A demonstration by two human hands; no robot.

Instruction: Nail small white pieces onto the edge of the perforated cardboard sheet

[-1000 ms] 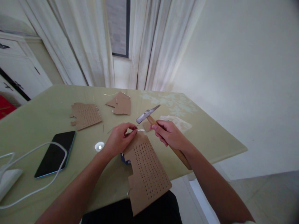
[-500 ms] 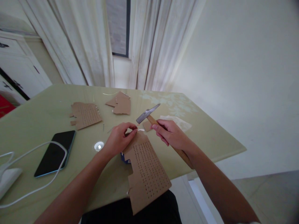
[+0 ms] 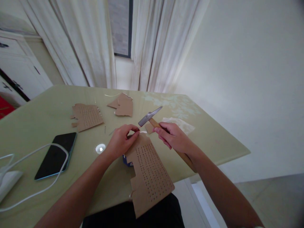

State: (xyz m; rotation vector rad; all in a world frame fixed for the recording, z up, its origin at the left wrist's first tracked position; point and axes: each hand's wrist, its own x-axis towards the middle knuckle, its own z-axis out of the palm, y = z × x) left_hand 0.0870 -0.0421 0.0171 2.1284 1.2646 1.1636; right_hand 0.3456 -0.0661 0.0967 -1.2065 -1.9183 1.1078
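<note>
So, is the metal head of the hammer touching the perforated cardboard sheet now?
Apart. In the head view the hammer head hangs above the cardboard sheet, with table visible between them.

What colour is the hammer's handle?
Light brown wood, seen in the head view: the hammer is in the right hand.

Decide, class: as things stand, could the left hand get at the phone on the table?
Probably yes. The phone lies flat on the table, on the left hand's own side, with only a white cable curving over it. That hand is pinching something small at the cardboard's top edge, so it would have to release that.
</note>
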